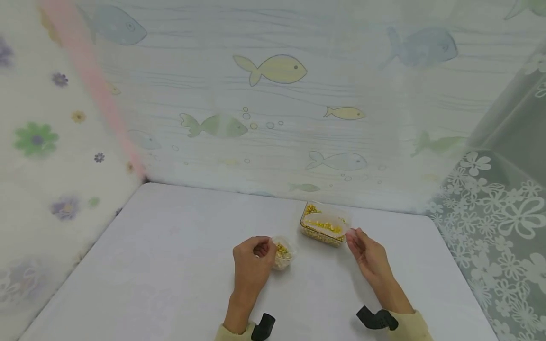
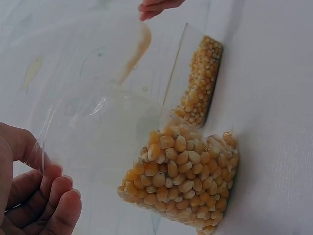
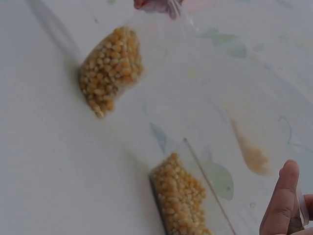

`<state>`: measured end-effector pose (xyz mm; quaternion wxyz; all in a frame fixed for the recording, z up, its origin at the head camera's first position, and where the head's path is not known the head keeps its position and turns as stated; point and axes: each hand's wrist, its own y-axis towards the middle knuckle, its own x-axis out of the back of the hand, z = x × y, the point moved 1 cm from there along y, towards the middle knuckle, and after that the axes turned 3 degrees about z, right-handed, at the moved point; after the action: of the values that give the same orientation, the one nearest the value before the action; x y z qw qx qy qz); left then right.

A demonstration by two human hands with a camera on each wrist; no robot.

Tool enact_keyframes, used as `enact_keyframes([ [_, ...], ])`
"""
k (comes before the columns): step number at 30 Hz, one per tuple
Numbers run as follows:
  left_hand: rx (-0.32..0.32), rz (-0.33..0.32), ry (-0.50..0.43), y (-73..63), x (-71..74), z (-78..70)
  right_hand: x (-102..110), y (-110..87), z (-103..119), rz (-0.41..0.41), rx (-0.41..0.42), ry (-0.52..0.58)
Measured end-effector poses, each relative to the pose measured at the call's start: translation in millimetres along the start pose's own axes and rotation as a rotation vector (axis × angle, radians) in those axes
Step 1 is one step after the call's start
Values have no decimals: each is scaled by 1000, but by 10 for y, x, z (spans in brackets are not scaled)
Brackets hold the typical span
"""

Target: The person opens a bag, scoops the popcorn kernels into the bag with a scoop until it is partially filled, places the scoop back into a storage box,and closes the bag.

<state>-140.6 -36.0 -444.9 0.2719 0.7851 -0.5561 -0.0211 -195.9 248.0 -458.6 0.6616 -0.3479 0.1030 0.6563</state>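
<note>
A clear plastic bag (image 1: 282,255) of yellow corn kernels (image 2: 176,171) stands on the table. My left hand (image 1: 253,263) pinches the bag's top edge, and the thin film stretches from the fingertips (image 2: 56,183) in the left wrist view. Behind and right of the bag, a clear rectangular container (image 1: 322,237) holds more corn kernels (image 3: 178,196). At the container's right corner, my right hand (image 1: 372,258) pinches a translucent whitish piece (image 3: 301,203) between finger and thumb. A blurred orange-brown patch (image 3: 252,154) shows beyond the fingers; what the piece is cannot be made out.
A white cloth covers the table (image 1: 170,265). Behind it hangs a curtain (image 1: 273,142) printed with fish, with a flowered panel (image 1: 64,166) on the left and a lace-patterned sheet (image 1: 503,227) on the right. Black mounts (image 1: 263,327) sit at both wrists.
</note>
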Motion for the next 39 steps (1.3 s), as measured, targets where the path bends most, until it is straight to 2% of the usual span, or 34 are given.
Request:
enact_keyframes([
  [12,3,4,4,14,-4,5,-169,-274,-124,59,31,-169],
  [19,4,13,-11,32,-11,37,-272,-276,-222,66,41,-254],
  [26,3,12,-11,39,-21,60,-395,-246,-293,12,55,-321],
  [33,-14,6,-1,34,-25,61,-499,-249,-291,-10,124,-439],
  [39,10,19,5,29,-28,66,-609,-270,-261,-9,194,-579],
])
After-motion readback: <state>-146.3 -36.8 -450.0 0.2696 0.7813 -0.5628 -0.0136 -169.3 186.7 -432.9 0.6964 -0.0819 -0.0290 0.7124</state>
